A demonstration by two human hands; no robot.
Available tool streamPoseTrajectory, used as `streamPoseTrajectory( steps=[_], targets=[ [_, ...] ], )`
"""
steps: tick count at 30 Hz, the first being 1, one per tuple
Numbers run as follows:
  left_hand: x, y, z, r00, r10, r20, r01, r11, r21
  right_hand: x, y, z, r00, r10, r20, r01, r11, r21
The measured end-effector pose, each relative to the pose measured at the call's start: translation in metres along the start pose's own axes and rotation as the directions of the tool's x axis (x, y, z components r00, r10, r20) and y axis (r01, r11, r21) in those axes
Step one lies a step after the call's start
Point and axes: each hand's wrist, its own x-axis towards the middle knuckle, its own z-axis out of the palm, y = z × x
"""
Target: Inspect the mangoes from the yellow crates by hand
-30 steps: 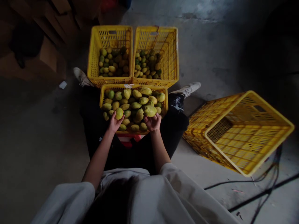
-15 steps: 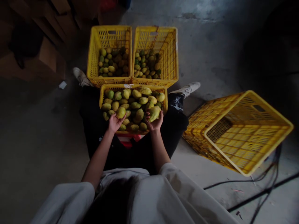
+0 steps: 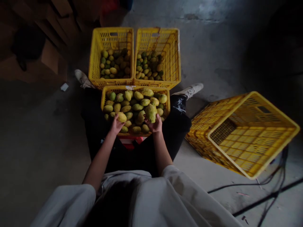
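My left hand [image 3: 115, 125] is closed around a small yellow-green mango [image 3: 122, 117], held over the left front of the near yellow crate [image 3: 103, 101]. Over the right side of the same crate, my right hand [image 3: 155, 125] grips a larger, lumpy green mango [image 3: 151, 113], tilted upright. Many loose mangoes [image 3: 137, 107] fill this crate beneath both hands. It sits between my spread legs, above something red [image 3: 127, 144].
Two deeper yellow crates, one left [image 3: 91, 60] and one right [image 3: 178, 60], stand beyond with smaller mangoes at the bottom. An empty yellow crate [image 3: 251, 142] leans at right, near black cables [image 3: 267, 197]. Cardboard boxes [image 3: 49, 58] are stacked at left.
The mango in my right hand has turned more upright and shifted slightly left. The one in my left hand has rotated a little. Both hands still hold their fruit.
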Motion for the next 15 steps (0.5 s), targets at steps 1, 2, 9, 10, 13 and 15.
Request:
streamPoseTrajectory(
  steps=[1, 2, 9, 10, 13, 15],
  targets=[
    [0.0000, 0.0001, -0.0004, 1.000, -0.002, 0.021, 0.002, 1.000, -0.006, 0.0009, 0.0010, -0.0003, 1.000, 0.001, 0.004, -0.001, 1.000, -0.005],
    [-0.0003, 0.0004, -0.0007, 0.999, -0.007, 0.042, 0.007, 1.000, -0.015, 0.0015, 0.0018, -0.0003, 1.000, 0.003, 0.007, -0.003, 1.000, -0.011],
    [-0.0026, 0.0019, -0.0031, 0.996, -0.047, 0.078, 0.050, 0.998, -0.042, -0.0032, -0.0043, 0.0011, 0.998, -0.011, 0.054, 0.013, 0.999, -0.033],
    [-0.0025, 0.0019, -0.0036, 0.995, -0.054, 0.087, 0.057, 0.998, -0.034, -0.0043, -0.0056, 0.0010, 0.998, -0.015, 0.054, 0.016, 0.999, -0.033],
    [-0.0024, 0.0020, -0.0054, 0.993, -0.059, 0.099, 0.063, 0.997, -0.045, -0.0058, -0.0074, 0.0009, 0.999, -0.012, 0.033, 0.012, 1.000, -0.020],
    [-0.0020, 0.0021, -0.0064, 0.996, -0.048, 0.082, 0.054, 0.996, -0.070, -0.0052, -0.0072, 0.0006, 1.000, -0.016, 0.012, 0.016, 1.000, -0.005]
  ],
)
